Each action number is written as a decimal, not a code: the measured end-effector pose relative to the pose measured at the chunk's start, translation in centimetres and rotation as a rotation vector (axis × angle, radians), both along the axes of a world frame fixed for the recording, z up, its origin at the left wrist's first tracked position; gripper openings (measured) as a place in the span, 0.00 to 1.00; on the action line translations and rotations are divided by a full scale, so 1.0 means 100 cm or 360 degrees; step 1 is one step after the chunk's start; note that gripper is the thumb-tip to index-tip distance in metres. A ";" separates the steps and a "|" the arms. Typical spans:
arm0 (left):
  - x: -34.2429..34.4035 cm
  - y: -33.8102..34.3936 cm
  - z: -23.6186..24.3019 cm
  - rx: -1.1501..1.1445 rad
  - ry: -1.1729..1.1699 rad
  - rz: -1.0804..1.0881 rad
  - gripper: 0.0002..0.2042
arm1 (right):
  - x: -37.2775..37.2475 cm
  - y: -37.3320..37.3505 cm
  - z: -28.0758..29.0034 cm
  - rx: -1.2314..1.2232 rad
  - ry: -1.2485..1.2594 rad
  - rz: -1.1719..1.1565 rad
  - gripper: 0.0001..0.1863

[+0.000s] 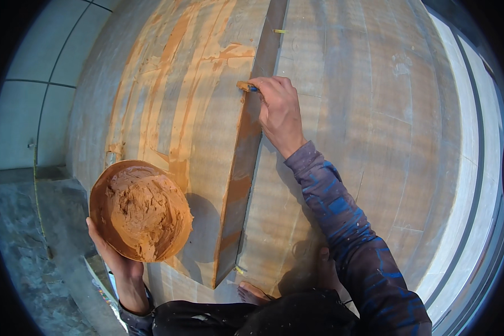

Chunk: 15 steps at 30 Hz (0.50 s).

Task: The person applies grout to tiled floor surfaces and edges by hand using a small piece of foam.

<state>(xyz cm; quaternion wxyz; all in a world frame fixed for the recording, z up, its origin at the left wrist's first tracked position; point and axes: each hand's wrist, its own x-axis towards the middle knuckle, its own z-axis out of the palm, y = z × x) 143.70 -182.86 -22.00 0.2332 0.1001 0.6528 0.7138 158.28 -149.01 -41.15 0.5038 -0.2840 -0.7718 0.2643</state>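
Observation:
My left hand (116,262) grips a round bowl (98,221) from below and the side, its thumb up along the outer wall. Thick orange-brown putty (145,210) fills the bowl, with a rough, stirred surface. Farther off, my right hand (283,115) pinches a small scraper (253,88); a bit of blue shows, and a lump of putty sits at its left end. The scraper is at the upper edge of the long side face of a wooden panel (213,106). Orange putty streaks run along the panel's top, and patches mark its side face (246,151).
Wood-look flooring (369,129) spreads to the right of the panel. Small yellow pieces (279,31) lie by the panel's lower edge. My bare foot (253,292) is near its close corner. Pale tiles (36,120) stand at left; a white framed edge (459,224) curves along the right.

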 end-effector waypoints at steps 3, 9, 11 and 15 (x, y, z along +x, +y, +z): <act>-0.009 -0.008 0.004 -0.0003 -0.0030 -0.0009 0.31 | 0.011 -0.053 0.006 0.0045 -0.0092 0.0165 0.21; -0.014 -0.010 0.010 0.0034 -0.0012 -0.0051 0.31 | 0.022 -0.095 -0.002 -0.0815 0.0439 0.0173 0.19; -0.013 -0.008 0.012 0.0027 -0.0012 -0.0028 0.31 | 0.005 -0.058 -0.003 -0.0709 0.0485 -0.0035 0.18; -0.006 -0.007 0.013 0.0024 0.0018 0.0026 0.30 | -0.011 -0.068 -0.009 -0.0466 0.0432 -0.0119 0.18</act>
